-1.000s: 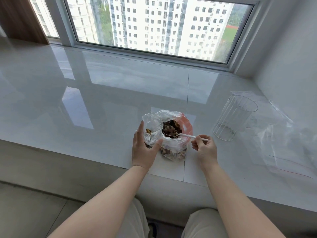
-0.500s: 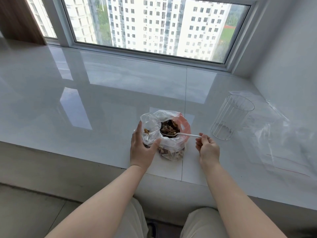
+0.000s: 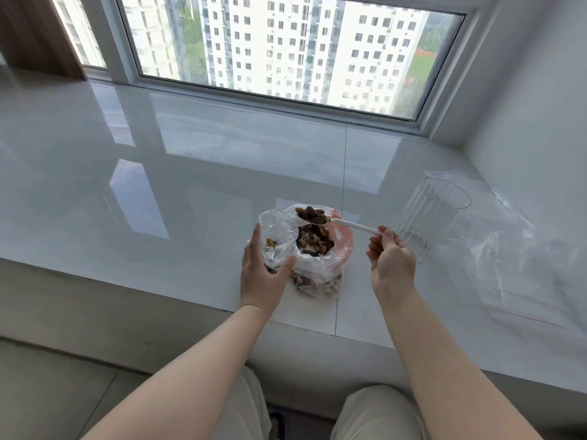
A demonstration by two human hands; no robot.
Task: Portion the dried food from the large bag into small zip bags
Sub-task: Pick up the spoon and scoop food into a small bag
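Spoon [image 3: 336,221] is pinched at the handle end by the right hand [image 3: 392,260], fingers curled round it, bowl heaped with dried food [image 3: 310,214] and held level just above the large bag [image 3: 320,252]. Large bag is stood open on the worktop [image 3: 158,192], near the front edge, with more dark and tan pieces seen inside and at the bottom through the clear plastic; a red patch is seen on its far right side. Small bag [image 3: 276,239] is held upright by the left hand [image 3: 262,274], thumb on the near right side, fingers spread along the left side, so it is gripped loosely with the mouth kept open. A few pieces are visible inside it, low down. Small bag is touching the large bag's left side. Spoon bowl is over the large bag's far rim, just right of the small bag's mouth.

Glass [image 3: 428,220], clear and ribbed, is stood upright to the right of the right hand, near but apart. Flat clear bags [image 3: 524,265] with red seal lines are laid further right, against the wall. Window [image 3: 286,49] is behind the worktop.
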